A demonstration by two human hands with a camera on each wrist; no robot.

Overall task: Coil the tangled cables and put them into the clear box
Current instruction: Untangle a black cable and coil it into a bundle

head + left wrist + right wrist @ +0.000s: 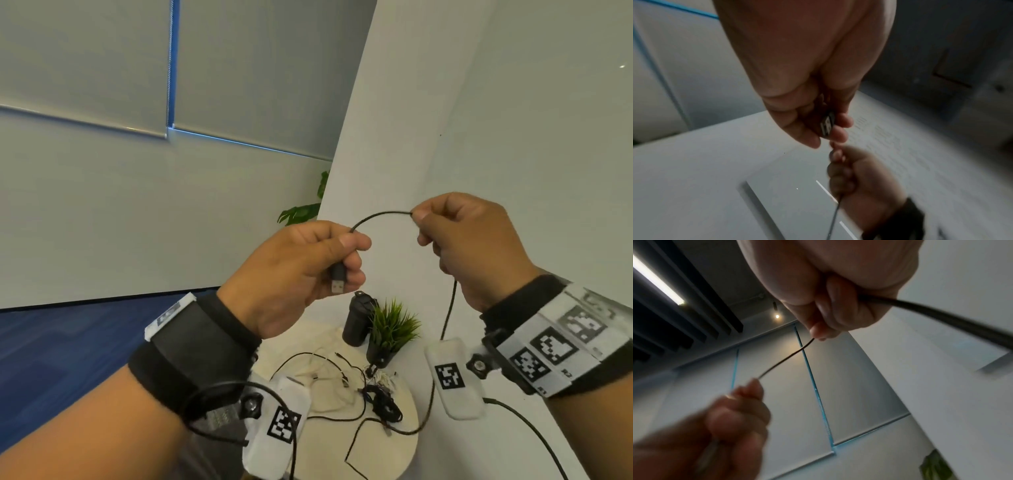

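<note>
Both hands are up in the air above the round table (pixel 407 455), the left hand (pixel 294 274) curled tight round the black cable (pixel 380 214) at its USB plug (pixel 337 279), the right hand (pixel 476 246) pinching it further along, the rest trailing down to the tangled cables (pixel 346 387).

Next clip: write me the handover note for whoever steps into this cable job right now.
Left hand: grips the thin black USB cable just behind its plug.
Right hand: pinches the same cable further along; a short arc spans the hands, the rest hangs to the round white table.
Done: one end freed, no loop wound yet.
Left: coil it, then the tangled black and white cables on the table. No clear box in view.
</note>
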